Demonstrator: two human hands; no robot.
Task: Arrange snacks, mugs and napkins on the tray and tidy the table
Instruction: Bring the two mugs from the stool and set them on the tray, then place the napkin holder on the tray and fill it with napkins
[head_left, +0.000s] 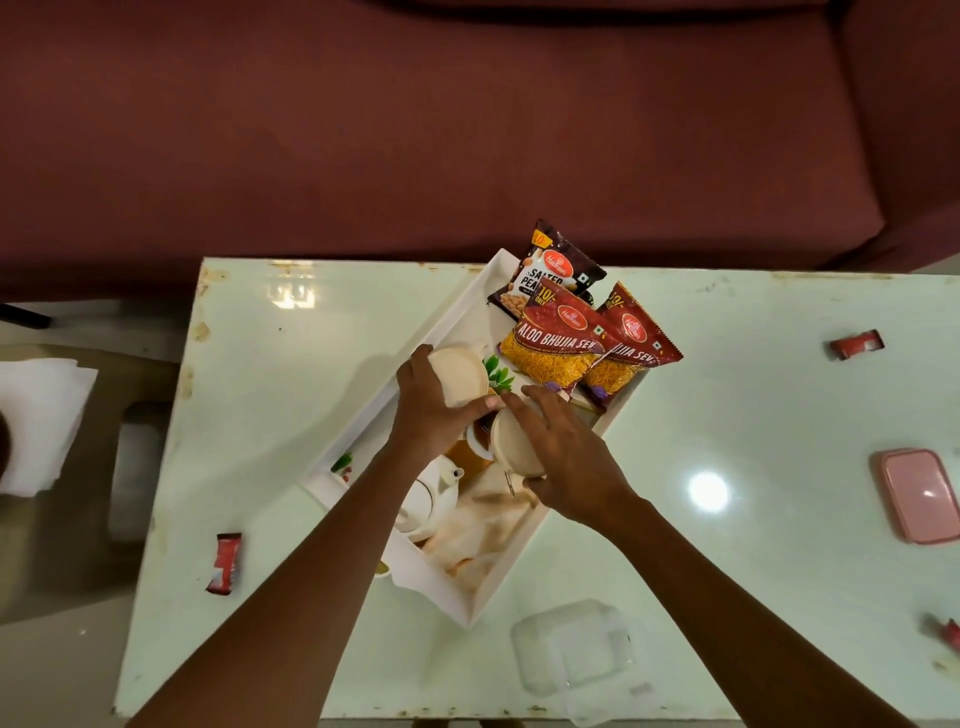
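A white rectangular tray lies diagonally on the pale green table. At its far end lean a dark salted-peanuts packet and two red aloo bhujia packets. My left hand grips a cream mug turned on its side above the tray. Touching it, my right hand holds a second cream mug. Near the tray's close end sit a white teapot and crumpled cream napkins.
Small red wrappers lie on the table at the left, far right and right edge. A pink lidded box sits at the right, a clear plastic container near the front edge. White paper napkins rest beyond the table's left; a maroon sofa stands behind.
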